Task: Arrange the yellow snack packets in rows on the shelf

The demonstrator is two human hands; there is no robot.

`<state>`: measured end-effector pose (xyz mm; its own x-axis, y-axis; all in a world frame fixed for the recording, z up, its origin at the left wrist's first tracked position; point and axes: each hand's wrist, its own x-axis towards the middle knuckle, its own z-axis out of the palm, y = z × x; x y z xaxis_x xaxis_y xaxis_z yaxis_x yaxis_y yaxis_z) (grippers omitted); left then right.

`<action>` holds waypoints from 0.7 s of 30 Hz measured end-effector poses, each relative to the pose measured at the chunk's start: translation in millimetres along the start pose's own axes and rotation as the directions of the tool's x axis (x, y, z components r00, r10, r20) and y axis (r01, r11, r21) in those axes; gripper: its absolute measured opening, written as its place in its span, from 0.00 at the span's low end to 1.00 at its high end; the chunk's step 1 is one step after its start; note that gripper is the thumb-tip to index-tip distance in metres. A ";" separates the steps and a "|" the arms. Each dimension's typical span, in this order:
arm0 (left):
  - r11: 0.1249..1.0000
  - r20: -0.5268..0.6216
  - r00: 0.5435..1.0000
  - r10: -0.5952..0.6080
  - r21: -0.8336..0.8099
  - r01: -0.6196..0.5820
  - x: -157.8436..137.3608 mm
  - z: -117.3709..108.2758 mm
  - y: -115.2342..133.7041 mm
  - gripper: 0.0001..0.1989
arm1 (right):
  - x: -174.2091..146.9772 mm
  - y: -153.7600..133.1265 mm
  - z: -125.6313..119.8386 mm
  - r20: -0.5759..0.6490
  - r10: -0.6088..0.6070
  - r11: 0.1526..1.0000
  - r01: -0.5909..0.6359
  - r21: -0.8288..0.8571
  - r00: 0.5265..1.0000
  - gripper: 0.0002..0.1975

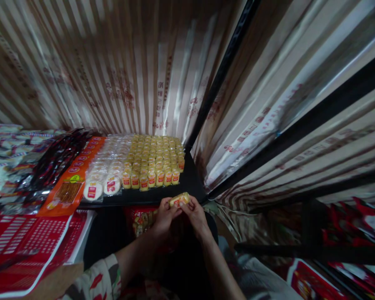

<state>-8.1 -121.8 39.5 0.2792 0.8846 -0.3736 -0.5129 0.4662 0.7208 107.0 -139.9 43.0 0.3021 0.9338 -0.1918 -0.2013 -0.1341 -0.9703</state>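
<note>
Between my two hands is a small yellow wrapped snack (179,199) with a red and white label, held roughly level just off the shelf's front edge. My left hand (166,214) grips its left end, fingers closed. The right end is pinched by my right hand (194,211). Beyond them, rows of matching yellow packs (156,160) stand tightly together on the black shelf (187,183), red labels facing me on the front row. Below my left hand, a red basket (131,211) holds more yellow packs (143,223), partly hidden by my arms.
Left of the yellow rows lie round white wrapped snacks (94,190), an orange packet (69,183) and dark packets (61,154). A large red basket (21,250) stands lower left. Black posts (220,77) and pale printed curtains (143,71) bound the shelf. Red packets (350,225) sit at right.
</note>
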 end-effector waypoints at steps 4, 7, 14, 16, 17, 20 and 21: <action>0.856 0.012 0.999 0.044 0.515 -0.044 14.4 11.4 10.1 0.14 | 9.7 -12.0 -9.2 -0.041 -0.056 0.998 0.056 -0.006 0.998 0.26; 0.435 0.148 0.943 0.299 0.858 -0.272 20.6 18.0 23.9 0.14 | 28.3 -25.1 -21.4 -0.020 -0.117 0.985 0.114 -0.127 0.993 0.31; -0.237 0.650 0.675 0.349 0.758 -0.608 36.3 39.2 39.7 0.16 | 98.2 -24.8 -31.7 -0.088 -0.302 0.887 0.245 -0.391 0.949 0.31; -0.349 0.712 0.644 0.280 0.700 -0.623 44.9 43.6 40.8 0.15 | 114.8 -19.5 -29.0 -0.082 -0.338 0.864 0.275 -0.422 0.938 0.28; -0.385 0.730 0.638 0.246 0.677 -0.627 49.0 45.0 41.4 0.15 | 121.6 -17.1 -27.5 -0.075 -0.349 0.856 0.285 -0.432 0.934 0.27; -0.462 0.751 0.641 0.155 0.629 -0.625 59.3 46.0 42.5 0.15 | 135.8 -11.7 -23.3 -0.048 -0.382 0.826 0.318 -0.466 0.923 0.23; -0.483 0.755 0.643 0.130 0.614 -0.624 61.9 45.6 42.4 0.15 | 138.9 -10.4 -22.1 -0.039 -0.392 0.812 0.326 -0.484 0.919 0.23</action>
<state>24.4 -47.7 73.5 0.7258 0.6216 0.2945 0.5721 -0.7833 0.2433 171.7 -16.1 23.2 0.3930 0.8978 0.1987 0.3861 0.0350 -0.9218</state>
